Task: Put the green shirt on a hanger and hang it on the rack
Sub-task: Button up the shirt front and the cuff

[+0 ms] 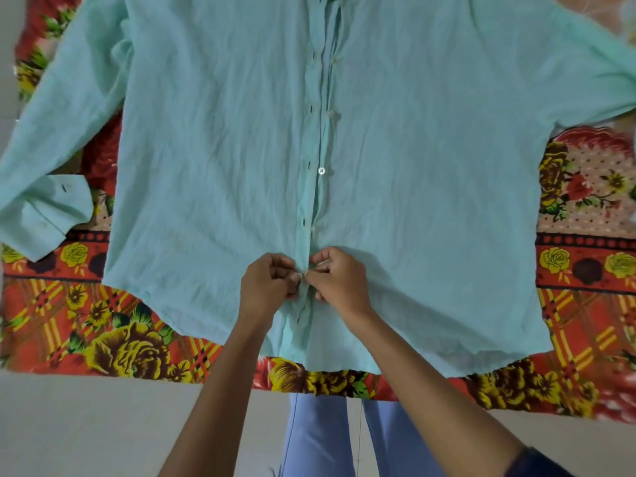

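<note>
shirt: pale green wrinkled button-front cotton shirt [213, 139] is laid flat, front up, on a red-and-yellow floral bedspread [103, 342]; most of the frame is filled, hem toward lower centre.
axis: placket is run straight up the frame from the hands; collar end is cut off at top centre.
left hand [266, 284]: pinched on the buttonhole edge near the hem.
right hand [339, 278]: pinched on the opposite edge, apparently at a button; both hands are touching, equally near.
step: low button is judged being worked.
hanger, rack: not seen.
</note>
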